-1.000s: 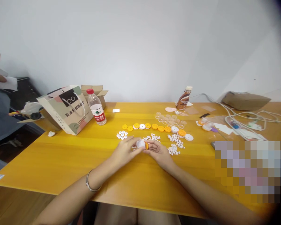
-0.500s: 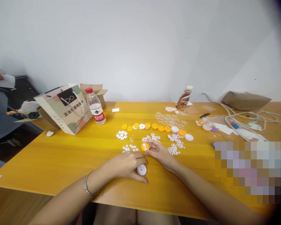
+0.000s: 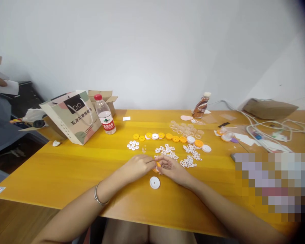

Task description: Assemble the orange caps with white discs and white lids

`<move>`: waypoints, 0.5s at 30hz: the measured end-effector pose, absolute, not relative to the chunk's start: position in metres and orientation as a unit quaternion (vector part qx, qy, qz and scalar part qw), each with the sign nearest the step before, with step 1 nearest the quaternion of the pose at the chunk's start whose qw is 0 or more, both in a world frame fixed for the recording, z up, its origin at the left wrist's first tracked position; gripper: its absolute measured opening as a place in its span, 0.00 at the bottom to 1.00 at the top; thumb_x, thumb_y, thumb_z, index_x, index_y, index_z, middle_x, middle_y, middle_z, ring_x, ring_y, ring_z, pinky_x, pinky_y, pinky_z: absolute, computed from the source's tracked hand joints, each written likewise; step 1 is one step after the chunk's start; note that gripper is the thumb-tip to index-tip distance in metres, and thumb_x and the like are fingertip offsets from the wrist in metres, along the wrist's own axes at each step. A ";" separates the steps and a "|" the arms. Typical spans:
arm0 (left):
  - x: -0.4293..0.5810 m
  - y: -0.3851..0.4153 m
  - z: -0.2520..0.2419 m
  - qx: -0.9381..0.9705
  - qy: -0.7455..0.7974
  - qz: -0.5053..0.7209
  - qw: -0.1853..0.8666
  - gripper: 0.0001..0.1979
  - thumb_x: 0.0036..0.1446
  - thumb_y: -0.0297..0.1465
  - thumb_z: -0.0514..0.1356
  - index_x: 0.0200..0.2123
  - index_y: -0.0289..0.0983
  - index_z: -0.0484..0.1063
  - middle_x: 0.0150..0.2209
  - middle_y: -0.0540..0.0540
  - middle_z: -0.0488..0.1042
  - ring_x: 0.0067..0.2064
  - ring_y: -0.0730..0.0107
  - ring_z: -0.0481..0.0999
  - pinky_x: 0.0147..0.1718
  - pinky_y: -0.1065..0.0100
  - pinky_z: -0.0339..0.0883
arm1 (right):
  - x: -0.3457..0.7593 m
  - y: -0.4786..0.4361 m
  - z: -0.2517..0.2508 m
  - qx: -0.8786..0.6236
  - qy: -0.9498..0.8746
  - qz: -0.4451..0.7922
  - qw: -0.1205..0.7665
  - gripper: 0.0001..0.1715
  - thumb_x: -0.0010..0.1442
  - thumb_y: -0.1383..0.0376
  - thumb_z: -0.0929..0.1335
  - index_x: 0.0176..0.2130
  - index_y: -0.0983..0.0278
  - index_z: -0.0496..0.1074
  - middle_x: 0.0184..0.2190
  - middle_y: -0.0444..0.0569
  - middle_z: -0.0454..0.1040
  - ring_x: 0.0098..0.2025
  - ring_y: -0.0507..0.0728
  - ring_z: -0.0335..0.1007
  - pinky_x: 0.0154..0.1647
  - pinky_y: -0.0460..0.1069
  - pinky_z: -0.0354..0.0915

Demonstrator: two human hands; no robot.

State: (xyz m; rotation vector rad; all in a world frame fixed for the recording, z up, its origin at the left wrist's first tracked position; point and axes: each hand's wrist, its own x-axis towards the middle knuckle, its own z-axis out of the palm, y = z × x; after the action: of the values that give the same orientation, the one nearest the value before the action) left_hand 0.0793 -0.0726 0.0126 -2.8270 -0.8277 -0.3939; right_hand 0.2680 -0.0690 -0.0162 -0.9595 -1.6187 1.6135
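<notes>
My right hand (image 3: 173, 170) is closed on a small round orange plastic piece (image 3: 156, 167), with something white inside it. From the other side, the closed fingers of my left hand (image 3: 140, 166) meet the same piece, and both hands partly cover it. Just below them a white round disc (image 3: 155, 183) with a small centre hole lies flat on the table, touched by neither hand. Beyond my fingers are loose white openwork parts (image 3: 167, 149). A group of small white round pieces (image 3: 133, 145) lies past my left hand.
A row of orange and white discs (image 3: 176, 139) crosses the table, with clear plastic rings (image 3: 183, 128) behind. A water bottle (image 3: 105, 115) and paper bag (image 3: 71, 117) stand left. A brown drink bottle (image 3: 201, 105) stands at the back; white cables (image 3: 251, 130) lie right.
My left hand has moved from around the white disc up to the orange piece in my right hand. The orange piece has come slightly nearer to me. The white disc stays on the table.
</notes>
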 end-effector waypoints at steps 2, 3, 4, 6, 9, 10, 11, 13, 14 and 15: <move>0.078 -0.074 0.016 -0.957 -0.236 -0.121 0.121 0.10 0.60 0.27 0.48 0.37 0.32 0.68 0.29 0.46 0.71 0.31 0.71 0.70 0.29 0.70 0.65 | 0.269 -0.069 -0.015 -0.361 -0.620 0.616 0.325 0.19 0.48 0.59 0.69 0.38 0.62 0.61 0.26 0.41 0.68 0.27 0.49 0.65 0.32 0.48 0.61; 0.077 -0.073 0.017 -0.958 -0.219 -0.124 0.136 0.10 0.60 0.26 0.48 0.38 0.32 0.68 0.29 0.45 0.71 0.31 0.70 0.70 0.28 0.69 0.65 | 0.270 -0.069 -0.015 -0.357 -0.618 0.620 0.326 0.19 0.48 0.60 0.69 0.38 0.62 0.61 0.25 0.41 0.68 0.26 0.49 0.64 0.32 0.47 0.61; 0.076 -0.073 0.018 -0.958 -0.207 -0.132 0.149 0.09 0.60 0.25 0.48 0.38 0.31 0.68 0.29 0.45 0.72 0.30 0.70 0.70 0.28 0.70 0.65 | 0.270 -0.069 -0.015 -0.354 -0.615 0.625 0.325 0.19 0.48 0.60 0.69 0.38 0.62 0.60 0.25 0.41 0.68 0.27 0.49 0.64 0.32 0.47 0.61; 0.074 -0.071 0.017 -0.955 -0.191 -0.155 0.165 0.10 0.60 0.24 0.48 0.40 0.31 0.67 0.29 0.45 0.72 0.30 0.71 0.70 0.28 0.70 0.64 | 0.271 -0.069 -0.014 -0.352 -0.612 0.631 0.322 0.19 0.48 0.60 0.69 0.38 0.61 0.59 0.26 0.41 0.68 0.27 0.49 0.64 0.32 0.47 0.61; 0.074 -0.069 0.013 -0.951 -0.181 -0.186 0.169 0.09 0.60 0.25 0.48 0.39 0.32 0.67 0.28 0.46 0.72 0.29 0.72 0.69 0.27 0.70 0.64 | 0.272 -0.070 -0.013 -0.350 -0.611 0.633 0.321 0.18 0.49 0.60 0.69 0.37 0.61 0.59 0.25 0.40 0.68 0.27 0.48 0.64 0.32 0.47 0.61; 0.074 -0.068 0.012 -0.950 -0.182 -0.194 0.165 0.09 0.60 0.25 0.48 0.38 0.32 0.67 0.27 0.46 0.71 0.28 0.73 0.69 0.27 0.71 0.63 | 0.272 -0.070 -0.012 -0.348 -0.612 0.633 0.322 0.18 0.49 0.60 0.69 0.36 0.61 0.59 0.25 0.40 0.68 0.27 0.48 0.64 0.31 0.47 0.61; 0.074 -0.067 0.011 -0.949 -0.182 -0.201 0.160 0.09 0.60 0.25 0.48 0.37 0.32 0.67 0.27 0.46 0.71 0.28 0.73 0.69 0.27 0.71 0.63 | 0.272 -0.071 -0.011 -0.345 -0.613 0.633 0.322 0.17 0.49 0.60 0.69 0.36 0.61 0.59 0.25 0.40 0.68 0.27 0.48 0.64 0.31 0.46 0.61; 0.074 -0.066 0.009 -0.949 -0.182 -0.211 0.150 0.09 0.60 0.25 0.48 0.37 0.32 0.68 0.27 0.47 0.71 0.28 0.73 0.68 0.26 0.71 0.62 | 0.272 -0.072 -0.009 -0.343 -0.615 0.633 0.322 0.17 0.49 0.60 0.69 0.35 0.62 0.59 0.25 0.41 0.68 0.27 0.48 0.64 0.31 0.46 0.60; 0.074 -0.065 0.009 -0.949 -0.180 -0.214 0.146 0.09 0.60 0.25 0.48 0.36 0.33 0.68 0.26 0.47 0.71 0.27 0.73 0.68 0.26 0.71 0.62 | 0.272 -0.072 -0.009 -0.343 -0.614 0.633 0.322 0.17 0.49 0.60 0.69 0.35 0.62 0.59 0.25 0.41 0.68 0.27 0.48 0.64 0.31 0.47 0.60; 0.074 -0.064 0.008 -0.949 -0.178 -0.215 0.143 0.09 0.60 0.25 0.48 0.37 0.33 0.68 0.26 0.47 0.71 0.28 0.73 0.68 0.26 0.71 0.61 | 0.271 -0.072 -0.008 -0.343 -0.613 0.634 0.323 0.17 0.48 0.59 0.69 0.35 0.62 0.60 0.26 0.41 0.68 0.27 0.49 0.65 0.31 0.47 0.61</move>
State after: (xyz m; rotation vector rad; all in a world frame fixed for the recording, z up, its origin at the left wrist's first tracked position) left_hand 0.0741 -0.0642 0.0081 -2.7383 -0.5142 -0.6197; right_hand 0.2714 -0.0725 -0.0082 -0.8998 -1.6089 1.6632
